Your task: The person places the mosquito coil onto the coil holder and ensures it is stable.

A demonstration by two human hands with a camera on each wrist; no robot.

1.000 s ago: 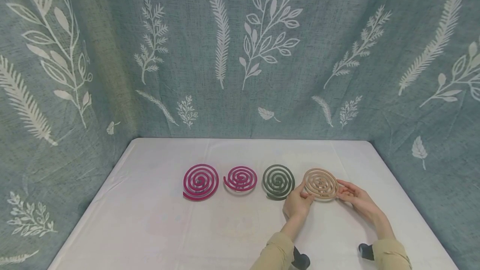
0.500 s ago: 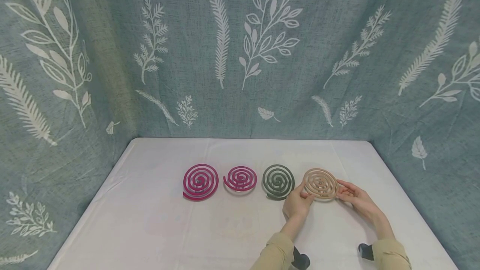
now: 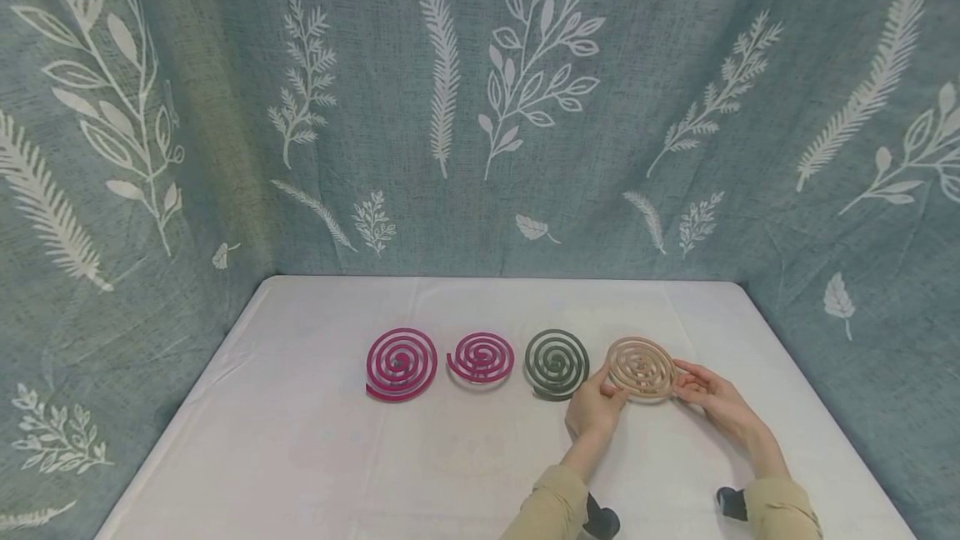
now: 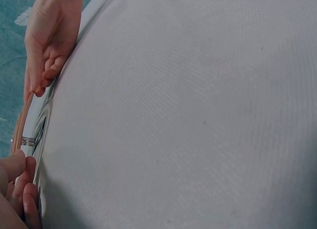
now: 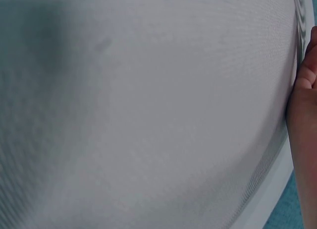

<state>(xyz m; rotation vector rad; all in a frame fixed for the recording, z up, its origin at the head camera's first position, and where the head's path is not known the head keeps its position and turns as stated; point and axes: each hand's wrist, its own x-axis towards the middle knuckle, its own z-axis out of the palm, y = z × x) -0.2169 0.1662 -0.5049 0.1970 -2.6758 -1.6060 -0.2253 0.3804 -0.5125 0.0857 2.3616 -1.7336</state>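
Both hands hold a beige mosquito coil (image 3: 641,367) by opposite edges at the right of the row. My left hand (image 3: 595,412) pinches its left edge, thumb on top, and overlaps the lower right rim of a dark green coil (image 3: 557,363). On the far side, my right hand (image 3: 718,405) pinches the right edge between thumb and fingers. The left wrist view shows the beige coil (image 4: 21,122) edge-on, with a small metal piece (image 4: 28,141) beneath it. Its face is hidden there. In the right wrist view a hand (image 5: 308,73) shows at the right edge, the coil out of sight.
Left of the green coil, a smaller-looking magenta coil (image 3: 481,358) and a wider magenta coil (image 3: 402,363) continue the row. All lie on a white-covered table (image 3: 300,440). A teal leaf-patterned curtain (image 3: 465,215) encloses the back and sides.
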